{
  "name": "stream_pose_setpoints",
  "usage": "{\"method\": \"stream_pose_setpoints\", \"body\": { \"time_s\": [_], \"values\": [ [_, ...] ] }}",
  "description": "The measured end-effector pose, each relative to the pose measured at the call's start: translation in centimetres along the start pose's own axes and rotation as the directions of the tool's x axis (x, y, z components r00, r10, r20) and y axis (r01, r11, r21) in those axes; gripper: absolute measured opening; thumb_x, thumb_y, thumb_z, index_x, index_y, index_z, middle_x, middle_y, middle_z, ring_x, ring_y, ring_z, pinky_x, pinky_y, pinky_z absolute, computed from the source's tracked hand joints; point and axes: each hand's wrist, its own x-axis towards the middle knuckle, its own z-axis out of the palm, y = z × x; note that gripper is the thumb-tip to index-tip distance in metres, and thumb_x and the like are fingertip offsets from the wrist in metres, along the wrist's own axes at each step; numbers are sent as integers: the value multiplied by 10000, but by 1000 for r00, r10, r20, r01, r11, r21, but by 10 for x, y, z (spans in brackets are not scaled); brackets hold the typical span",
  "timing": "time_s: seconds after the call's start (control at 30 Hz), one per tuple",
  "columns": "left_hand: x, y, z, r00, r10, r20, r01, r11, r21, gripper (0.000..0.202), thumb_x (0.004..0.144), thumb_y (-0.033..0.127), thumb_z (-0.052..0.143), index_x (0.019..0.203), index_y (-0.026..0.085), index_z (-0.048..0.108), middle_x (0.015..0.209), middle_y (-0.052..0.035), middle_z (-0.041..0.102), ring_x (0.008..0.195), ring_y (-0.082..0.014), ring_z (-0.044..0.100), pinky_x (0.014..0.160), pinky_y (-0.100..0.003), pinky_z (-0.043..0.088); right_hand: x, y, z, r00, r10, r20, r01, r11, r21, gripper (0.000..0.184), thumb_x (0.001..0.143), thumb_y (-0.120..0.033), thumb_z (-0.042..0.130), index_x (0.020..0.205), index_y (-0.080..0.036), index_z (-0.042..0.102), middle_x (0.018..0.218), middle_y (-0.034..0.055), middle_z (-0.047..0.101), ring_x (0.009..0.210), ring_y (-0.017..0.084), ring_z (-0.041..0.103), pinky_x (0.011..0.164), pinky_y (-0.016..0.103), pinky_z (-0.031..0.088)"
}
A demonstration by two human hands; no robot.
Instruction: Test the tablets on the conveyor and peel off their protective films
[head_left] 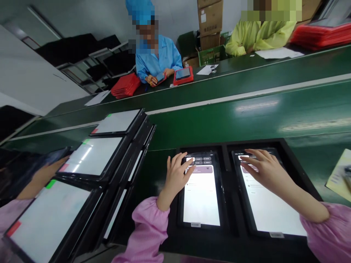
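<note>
Right, I'm on the head camera and here's the picture: the left hand point(178, 175) is spread wide, fingers fanned across the top of the left tablet point(201, 197), holding nothing. The right hand point(265, 171) is open too, reaching over the upper part of the right tablet point(270, 201), also empty. From here I can't tell whether the fingertips are pressing the glass or just skimming it. Both lit screens sit side by side in a black tray point(301, 171), at the near edge of the green conveyor belt point(219, 124), right of centre. Gathered pink sleeves point(148, 230) cover both forearms.

Over on the left, a row of black-framed tablets point(90, 160) lies along the near edge, tagged in green and red. Beyond them, a separate hand point(41, 177) reaches in at the left border beside a dark tablet point(56, 155). A yellowish sheet of paper point(340, 175) pokes in at the right edge.

Across the far edge of the belt, a co-worker in a blue smock point(156, 60) handles a red-cased tablet point(160, 77), with another point(182, 75) just beside it. A second co-worker in a yellow-green smock point(260, 36) rests both arms near loose papers point(276, 53).
</note>
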Motion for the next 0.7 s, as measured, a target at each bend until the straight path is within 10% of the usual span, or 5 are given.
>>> {"method": "stream_pose_setpoints", "body": {
  "time_s": [0.17, 0.37, 0.7],
  "values": [
    [3, -4, 0, 990, 9, -139, -12, 1000, -18, 222, 1037, 374, 612, 1132, 292, 794, 1297, -109, 740, 1237, -314, 677, 1175, -643, 443, 4, 2, -7, 999, 20, -29, -20, 1000, -1, 428, 1109, -419, 415, 1072, -281, 819, 1229, 118, 733, 1064, 302, 669, 794, 421, 543],
    [-7, -7, -32, 923, -44, -381, 28, 999, -47, 265, 1069, 365, 556, 1238, 192, 664, 1162, -130, 756, 1098, -270, 734, 1020, -477, 577, -23, 20, -61, 975, 132, -179, -139, 990, -28, 487, 1138, -493, 366, 1194, -213, 760, 1171, 145, 736, 1010, 290, 712, 780, 414, 550],
    [15, 51, -31, 978, 170, -124, -174, 985, -17, 328, 1068, 417, 556, 1323, 244, 666, 1309, -123, 740, 1194, -297, 714, 1200, -589, 422, -52, 37, -59, 985, 137, -107, -131, 990, 57, 556, 1145, -551, 309, 1178, -230, 762, 1094, 100, 758, 955, 259, 728, 762, 386, 585]
  ]
}}
